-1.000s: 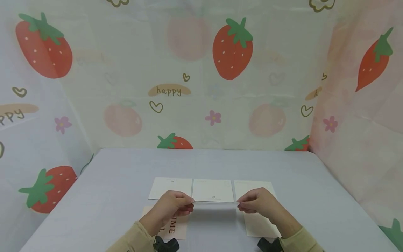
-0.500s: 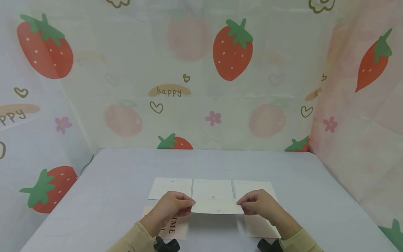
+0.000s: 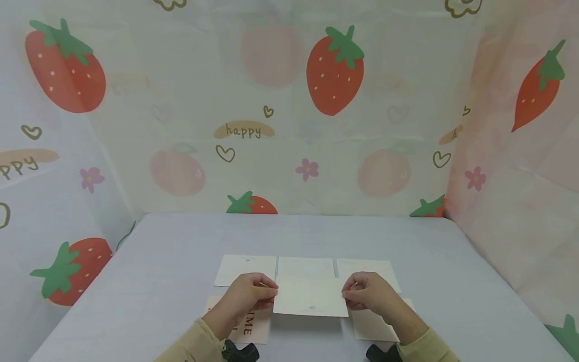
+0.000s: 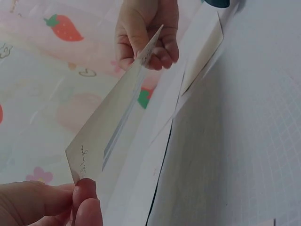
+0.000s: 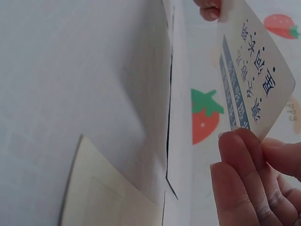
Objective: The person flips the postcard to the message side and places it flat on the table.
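Note:
A pale card (image 3: 311,296) is raised over the middle of the table, tilted so its plain face shows in the head view. My left hand (image 3: 244,299) pinches its left edge between thumb and fingers. At the opposite edge, my right hand (image 3: 373,297) pinches it the same way. Blue lettering and blue bands cover the card's other face, seen in the right wrist view on the card (image 5: 265,70). Small handwriting-like print marks the plain face of the card (image 4: 94,141) in the left wrist view.
Behind lie a left card (image 3: 244,266), a middle card (image 3: 305,265) and a right card (image 3: 368,267) in a row. Nearer are a card with brown letters (image 3: 255,327), partly under the left arm, and a plain card (image 3: 373,326) by the right arm. Strawberry-printed curtains (image 3: 289,100) enclose the table.
The held card has turned from edge-on to showing its plain face, its lower edge swinging down toward the near side. Both hands have stayed nearly in place.

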A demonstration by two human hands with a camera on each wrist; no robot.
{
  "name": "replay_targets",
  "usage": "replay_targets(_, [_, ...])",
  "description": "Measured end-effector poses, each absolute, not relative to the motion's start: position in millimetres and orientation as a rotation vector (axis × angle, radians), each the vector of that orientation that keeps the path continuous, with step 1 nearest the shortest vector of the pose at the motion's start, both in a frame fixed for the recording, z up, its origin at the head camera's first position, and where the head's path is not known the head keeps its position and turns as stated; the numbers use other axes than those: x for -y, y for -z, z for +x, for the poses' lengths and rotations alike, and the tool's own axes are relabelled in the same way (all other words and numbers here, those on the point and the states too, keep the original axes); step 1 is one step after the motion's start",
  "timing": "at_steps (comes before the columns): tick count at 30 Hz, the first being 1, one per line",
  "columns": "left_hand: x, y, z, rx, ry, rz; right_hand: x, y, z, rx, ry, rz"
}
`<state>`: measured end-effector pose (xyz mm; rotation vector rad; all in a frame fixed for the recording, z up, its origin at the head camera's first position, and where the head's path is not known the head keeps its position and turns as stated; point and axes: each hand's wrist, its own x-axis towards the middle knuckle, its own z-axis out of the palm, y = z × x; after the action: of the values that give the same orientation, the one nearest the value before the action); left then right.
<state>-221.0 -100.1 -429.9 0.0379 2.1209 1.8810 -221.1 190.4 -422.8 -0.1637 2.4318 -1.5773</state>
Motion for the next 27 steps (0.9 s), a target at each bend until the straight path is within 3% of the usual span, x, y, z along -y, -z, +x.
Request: replay_targets(27, [97.9, 436.3, -220.8, -2.19, -1.87, -0.022, -182.3, 425.5, -219.2, -2.516, 1.501, -0.029])
